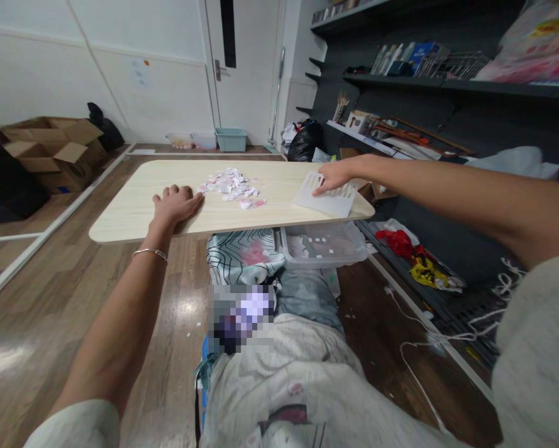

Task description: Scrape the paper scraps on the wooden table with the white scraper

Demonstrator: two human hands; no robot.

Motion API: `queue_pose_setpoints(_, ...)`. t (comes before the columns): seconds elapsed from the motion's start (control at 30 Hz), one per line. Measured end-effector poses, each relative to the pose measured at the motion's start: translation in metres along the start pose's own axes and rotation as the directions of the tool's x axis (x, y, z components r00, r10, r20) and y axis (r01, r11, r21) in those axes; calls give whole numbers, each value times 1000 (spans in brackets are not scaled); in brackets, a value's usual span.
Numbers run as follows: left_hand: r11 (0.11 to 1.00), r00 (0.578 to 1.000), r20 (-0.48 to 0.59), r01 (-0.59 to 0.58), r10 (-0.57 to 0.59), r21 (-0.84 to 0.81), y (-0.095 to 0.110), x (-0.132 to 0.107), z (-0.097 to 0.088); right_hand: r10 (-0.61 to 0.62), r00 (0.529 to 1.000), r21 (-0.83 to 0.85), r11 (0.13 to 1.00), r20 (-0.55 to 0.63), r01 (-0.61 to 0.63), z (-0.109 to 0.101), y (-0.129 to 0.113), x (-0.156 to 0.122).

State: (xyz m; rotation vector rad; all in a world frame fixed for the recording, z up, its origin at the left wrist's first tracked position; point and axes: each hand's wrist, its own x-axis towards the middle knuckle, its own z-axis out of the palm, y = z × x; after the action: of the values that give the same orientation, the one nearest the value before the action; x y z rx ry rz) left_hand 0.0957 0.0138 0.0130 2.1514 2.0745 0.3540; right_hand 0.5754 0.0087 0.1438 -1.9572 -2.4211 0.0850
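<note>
On the pale wooden table lies a loose heap of torn white and pinkish paper scraps. My left hand rests palm down on the tabletop just left of the heap, fingers apart and holding nothing. At the table's right end, my right hand grips a flat white plastic piece with slots by its slotted upper edge. The plastic piece lies low against the tabletop, a little apart from the scraps. A few pink-stained scraps sit at the near side of the heap.
Below the table's near edge, a clear plastic bin holding small scraps sits beside a patterned cloth over my lap. Dark shelves line the right side. Cardboard boxes stand at left; a blue-grey basket sits by the door.
</note>
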Motion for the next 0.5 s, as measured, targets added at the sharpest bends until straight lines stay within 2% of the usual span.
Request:
queue_pose_setpoints(0.1,1000,1000,-11,9,-9,9,2,-1,0,-13,992,-78,997,129,23,1,-2,-9)
queue_pose_setpoints(0.23,1000,999,-36,3,-3,7,4,-3,2,-18,987,-38,999,160,24,2,-7,-25)
queue_pose_setpoints(0.4,1000,1000,-29,7,-7,13,5,-5,1,-4,970,-101,994,241,29,-8,-14,-30)
queue_pose_setpoints(0.5,1000,1000,-28,9,-9,5,6,-6,-1,-29,955,0,1000,294,30,-10,-22,-29)
